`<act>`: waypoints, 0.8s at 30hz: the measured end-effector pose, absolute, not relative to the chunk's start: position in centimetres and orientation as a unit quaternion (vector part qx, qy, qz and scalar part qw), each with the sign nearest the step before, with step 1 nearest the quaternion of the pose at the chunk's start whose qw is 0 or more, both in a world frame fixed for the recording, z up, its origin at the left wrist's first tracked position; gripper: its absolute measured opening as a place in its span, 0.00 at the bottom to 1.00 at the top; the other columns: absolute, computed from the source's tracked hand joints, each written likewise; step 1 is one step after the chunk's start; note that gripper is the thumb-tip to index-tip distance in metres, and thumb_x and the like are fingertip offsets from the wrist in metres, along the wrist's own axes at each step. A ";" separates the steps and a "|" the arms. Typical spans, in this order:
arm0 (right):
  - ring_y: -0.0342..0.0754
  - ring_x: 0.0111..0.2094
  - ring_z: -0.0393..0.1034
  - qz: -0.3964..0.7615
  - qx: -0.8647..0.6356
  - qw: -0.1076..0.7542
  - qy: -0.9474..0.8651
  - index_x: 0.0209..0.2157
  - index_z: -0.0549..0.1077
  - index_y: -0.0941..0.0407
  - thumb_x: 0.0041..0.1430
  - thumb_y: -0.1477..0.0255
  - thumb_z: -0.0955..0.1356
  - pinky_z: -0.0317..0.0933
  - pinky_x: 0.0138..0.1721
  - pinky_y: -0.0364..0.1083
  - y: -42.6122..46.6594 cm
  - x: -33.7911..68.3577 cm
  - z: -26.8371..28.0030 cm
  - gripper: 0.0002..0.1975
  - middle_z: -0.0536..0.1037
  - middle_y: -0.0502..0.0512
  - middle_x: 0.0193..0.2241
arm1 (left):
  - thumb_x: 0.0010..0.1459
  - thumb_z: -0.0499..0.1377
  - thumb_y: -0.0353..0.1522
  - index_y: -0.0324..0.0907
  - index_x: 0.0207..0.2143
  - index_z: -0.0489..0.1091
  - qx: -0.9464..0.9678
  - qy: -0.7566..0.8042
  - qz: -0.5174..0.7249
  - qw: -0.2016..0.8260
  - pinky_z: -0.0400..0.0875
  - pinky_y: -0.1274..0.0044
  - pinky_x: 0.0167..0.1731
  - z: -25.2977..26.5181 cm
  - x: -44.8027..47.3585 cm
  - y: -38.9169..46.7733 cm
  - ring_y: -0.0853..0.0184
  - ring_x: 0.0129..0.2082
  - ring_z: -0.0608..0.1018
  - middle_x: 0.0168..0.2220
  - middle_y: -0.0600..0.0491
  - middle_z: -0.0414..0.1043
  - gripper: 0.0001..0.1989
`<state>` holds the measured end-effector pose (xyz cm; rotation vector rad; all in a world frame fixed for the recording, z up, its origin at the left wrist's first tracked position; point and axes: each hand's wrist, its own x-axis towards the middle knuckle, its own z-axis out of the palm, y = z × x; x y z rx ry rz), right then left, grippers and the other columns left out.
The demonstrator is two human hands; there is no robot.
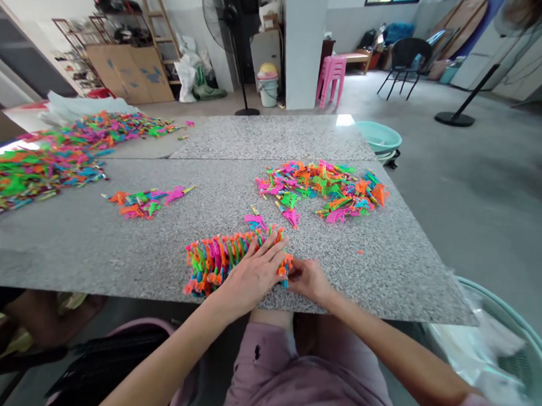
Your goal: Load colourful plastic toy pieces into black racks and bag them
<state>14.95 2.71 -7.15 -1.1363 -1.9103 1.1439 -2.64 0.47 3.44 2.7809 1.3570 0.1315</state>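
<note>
A tight row of small bright plastic toys stands side by side near the table's front edge, in orange, green, pink and blue. My left hand lies across the right part of this row, its fingers stretched out over the tops. At the row's right end, my right hand has its fingers curled and pinched against an orange and blue plastic toy; its fingertips are partly hidden. Just beyond the row lie a few loose toys, pink and blue, with striped sticks.
A loose heap of the same toys lies ahead to the right, a smaller cluster to the left. A large pile covers the speckled table's far left. A green basket with plastic bags stands at the right.
</note>
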 end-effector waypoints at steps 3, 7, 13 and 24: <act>0.41 0.24 0.66 0.434 -0.435 0.328 -0.718 0.25 0.71 0.58 0.43 0.77 0.69 0.60 0.28 0.38 2.6 15.0 -7.1 0.03 0.74 0.46 0.21 | 0.64 0.58 0.37 0.38 0.49 0.67 0.900 0.433 0.044 0.033 0.54 0.50 0.62 3.4 -2.6 0.6 0.51 0.68 0.53 0.65 0.42 0.59 0.15; 0.41 0.23 0.67 0.435 -0.422 0.316 -0.730 0.24 0.71 0.58 0.43 0.77 0.69 0.60 0.27 0.38 2.5 15.2 -7.2 0.03 0.74 0.47 0.21 | 0.64 0.58 0.36 0.39 0.50 0.66 0.898 0.436 0.047 0.038 0.55 0.50 0.62 3.4 -2.7 0.6 0.51 0.69 0.52 0.66 0.42 0.58 0.15; 0.41 0.22 0.66 0.445 -0.426 0.319 -0.720 0.23 0.70 0.58 0.42 0.76 0.70 0.58 0.25 0.38 2.6 15.3 -7.0 0.03 0.74 0.46 0.20 | 0.65 0.56 0.37 0.39 0.51 0.65 0.902 0.429 0.046 0.035 0.54 0.52 0.63 3.7 -2.6 0.4 0.53 0.69 0.52 0.66 0.42 0.57 0.15; 0.39 0.22 0.62 0.455 -0.429 0.334 -0.705 0.21 0.71 0.58 0.43 0.75 0.69 0.56 0.25 0.38 3.0 15.3 -6.7 0.03 0.71 0.45 0.19 | 0.64 0.57 0.38 0.38 0.51 0.66 0.900 0.433 0.032 0.045 0.53 0.51 0.63 3.5 -2.6 0.8 0.51 0.69 0.50 0.66 0.41 0.56 0.17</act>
